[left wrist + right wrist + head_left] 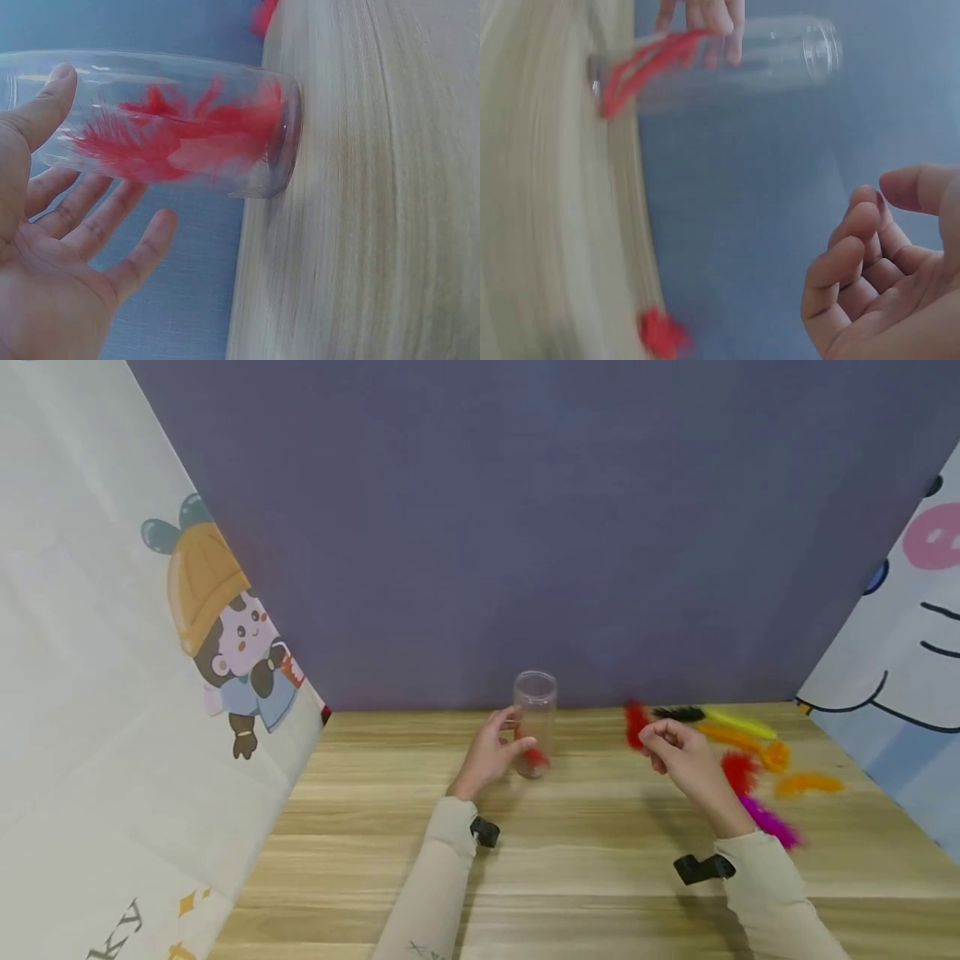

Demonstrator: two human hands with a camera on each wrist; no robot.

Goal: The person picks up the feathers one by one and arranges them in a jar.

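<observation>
A tall clear glass (pixel 536 718) stands upright on the wooden table, with red feathers (pixel 187 135) lying inside its lower part. My left hand (pixel 491 753) holds it loosely from the left. In the left wrist view the thumb is in front of the glass and some fingers pass behind it. My right hand (pixel 678 756) hovers over the table to the right, thumb close to the bent fingertips (pixel 851 251), nothing visible between them. Beyond these fingertips a red feather (pixel 636 725) lies near the table's back edge; the right wrist view shows it apart from the hand.
Around the right forearm lie more feathers: a black one (pixel 678 713), a yellow one (pixel 741 723), several orange ones (pixel 810 783), a red one (pixel 741 772) and a magenta one (pixel 771 822). A dark backdrop (pixel 487 527) rises behind the table (pixel 360 860), with printed panels at both sides.
</observation>
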